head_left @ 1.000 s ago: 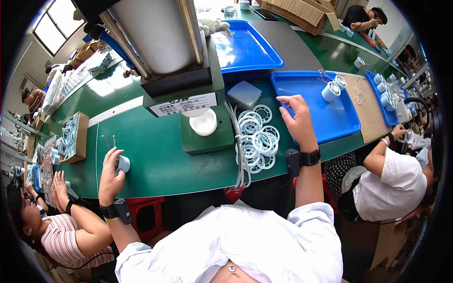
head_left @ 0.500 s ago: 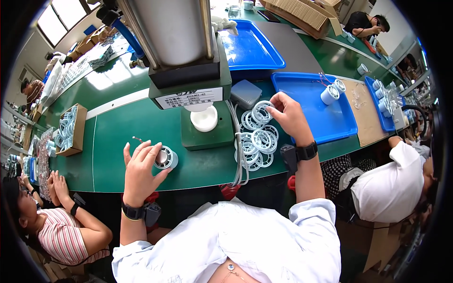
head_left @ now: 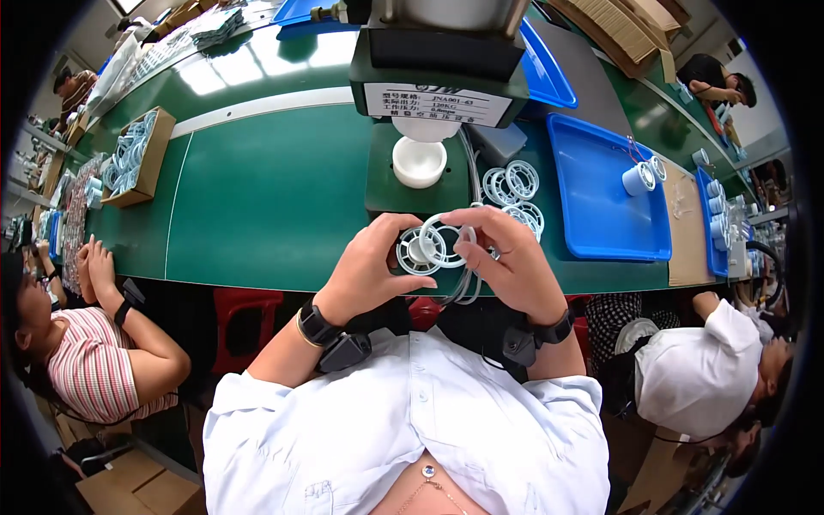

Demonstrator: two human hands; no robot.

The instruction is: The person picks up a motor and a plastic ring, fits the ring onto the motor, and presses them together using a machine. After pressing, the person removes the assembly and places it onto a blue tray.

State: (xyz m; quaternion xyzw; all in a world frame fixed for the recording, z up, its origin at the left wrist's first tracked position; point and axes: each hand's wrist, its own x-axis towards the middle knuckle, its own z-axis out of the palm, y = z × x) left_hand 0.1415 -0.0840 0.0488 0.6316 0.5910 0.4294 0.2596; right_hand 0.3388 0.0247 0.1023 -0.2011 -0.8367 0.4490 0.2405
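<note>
My left hand (head_left: 365,257) is closed around a light-blue cylindrical housing (head_left: 412,250) near the front edge of the green table. Spokes and a pale round centre show in the housing's open top. Between the thumb and fingers of my right hand (head_left: 508,257), a light-blue plastic ring (head_left: 450,265) is held tilted, overlapping the housing's right side. Whether the two pieces touch cannot be made out. Beyond my right hand lies a pile of similar rings (head_left: 522,179), partly hidden by it.
A press (head_left: 438,94) with a white cup (head_left: 420,162) on its base stands straight ahead. Grey cables (head_left: 474,172) run beside it. At right, a blue tray (head_left: 609,245) holds housings. A carton of blue parts (head_left: 137,163) stands left. Co-workers sit on both sides.
My left hand has brought the housing rightward to in front of the press. My right hand has carried the ring from the pile leftward to the housing. The view has shifted.
</note>
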